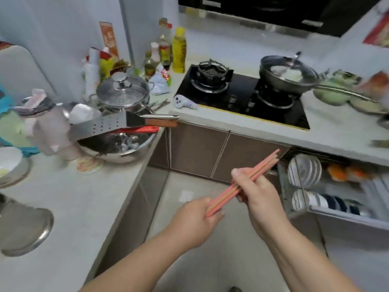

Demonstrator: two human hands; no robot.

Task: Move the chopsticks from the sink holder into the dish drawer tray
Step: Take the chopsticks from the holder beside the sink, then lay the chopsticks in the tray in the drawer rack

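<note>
Nearest to me, both forearms reach out over the pale tiled floor. The left hand [192,218] is clenched round the lower end of the chopsticks [245,182]; the right hand [255,189] grips them about mid-length, thumb on top. The bundle is thus held in the air by both hands, clear of any holder and not yet in the drawer.

The sticks are slim, straight, pinkish-red rods, smooth by the look of them, several together; I cannot count them through the blur. Their long axis runs from lower left up to upper right, free tips pointing toward the dish drawer [336,216].

That drawer stands pulled open to the right of the hands, just beyond the tips. The right hand is the nearer to it. Its wire rack holds striped plates [304,171] set on edge and bowls further back. I cannot make out which compartment is the chopstick tray. In my judgement the coming move is a carry rightward and down, tips leading.

Beyond, a grey stone-like counter [210,116] carries a black glass hob [242,95] with a wok [288,74].
</note>
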